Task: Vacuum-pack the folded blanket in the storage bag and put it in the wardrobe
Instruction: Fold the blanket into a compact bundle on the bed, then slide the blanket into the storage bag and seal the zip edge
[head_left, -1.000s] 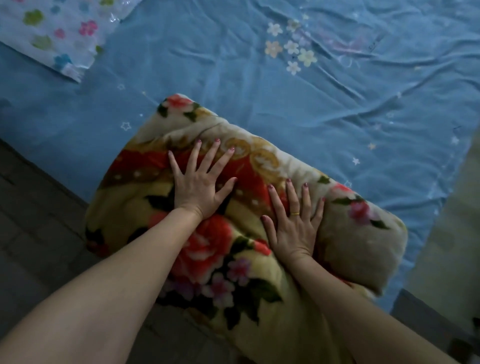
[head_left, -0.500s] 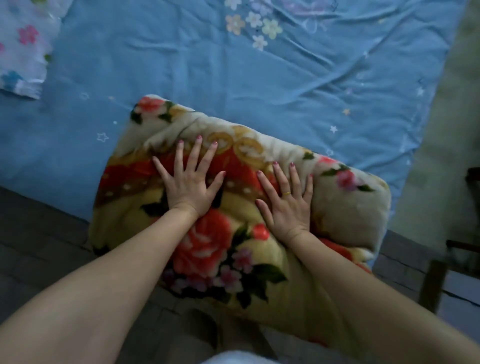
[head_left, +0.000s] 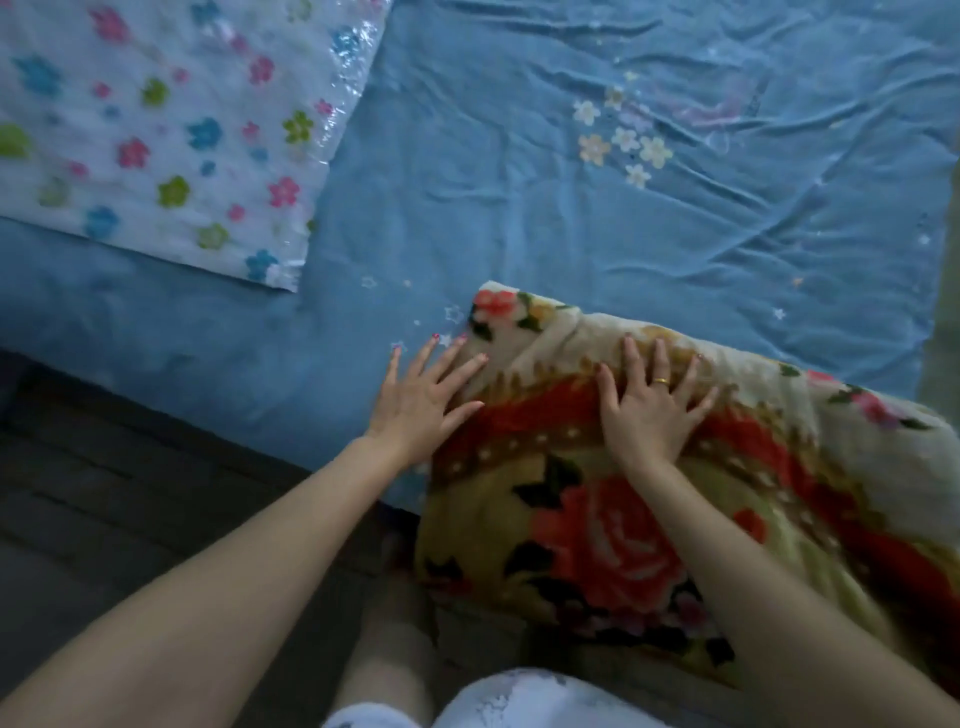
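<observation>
Blue bedsheet (head_left: 519, 208), right hand (head_left: 649, 410) flat on blanket (head_left: 597, 519), left hand (head_left: 421, 400) splayed

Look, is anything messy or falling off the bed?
The folded blanket sticks out past the bed's near edge, over the floor. The right hand presses it flat. The sheet is wrinkled; nothing looks spilled or torn.
</observation>
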